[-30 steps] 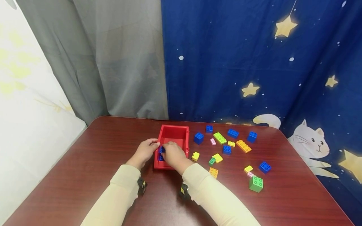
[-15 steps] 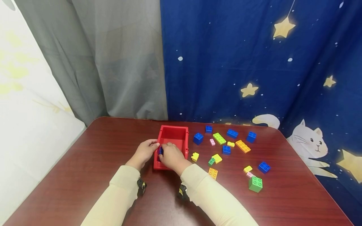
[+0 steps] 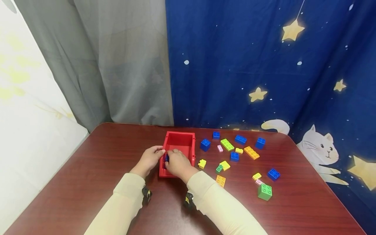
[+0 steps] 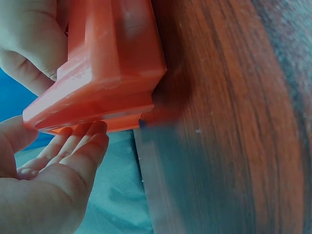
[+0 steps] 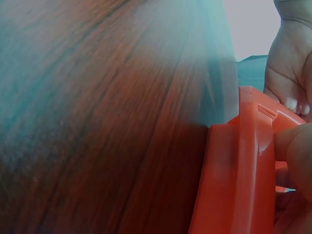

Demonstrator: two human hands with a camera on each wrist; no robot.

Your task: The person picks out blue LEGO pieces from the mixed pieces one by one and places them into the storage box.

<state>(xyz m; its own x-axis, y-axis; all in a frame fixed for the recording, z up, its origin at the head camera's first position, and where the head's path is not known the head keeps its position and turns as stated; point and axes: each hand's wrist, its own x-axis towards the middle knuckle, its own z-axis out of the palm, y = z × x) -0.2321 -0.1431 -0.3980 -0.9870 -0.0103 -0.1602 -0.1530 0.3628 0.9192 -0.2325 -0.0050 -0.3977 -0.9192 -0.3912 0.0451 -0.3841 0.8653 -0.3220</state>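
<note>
A: Red box: how many, and how do your hands sit?
B: One red box [image 3: 180, 138], on the surface [image 3: 117, 143], both your hands at it. Your left hand [image 3: 149, 160]: thumb and fingers grasping the left wall by the rim. Your right hand [image 3: 178, 163]: inside, fingers bent down. Can't tell whether they grasp the dark blue piece [image 3: 167, 158] beside them; only a sliver shows.
A: Loose pieces?
B: Seventeen, right of the box: six blue bricks [image 3: 205, 145], four yellow pieces [image 3: 202, 164], two orange plates [image 3: 251, 152], two pink pieces [image 3: 220, 148], two green bricks [image 3: 265, 192], one lime plate [image 3: 227, 144].
A: Hidden, cut off?
B: Your right hand covers much of the box floor. Your right sleeve [image 3: 220, 205] clips the nearer orange plate [image 3: 221, 180]. Both wrist views cut the box off. Dark green brick [image 3: 219, 168]: on its yellow neighbour or against it, can't tell.
</note>
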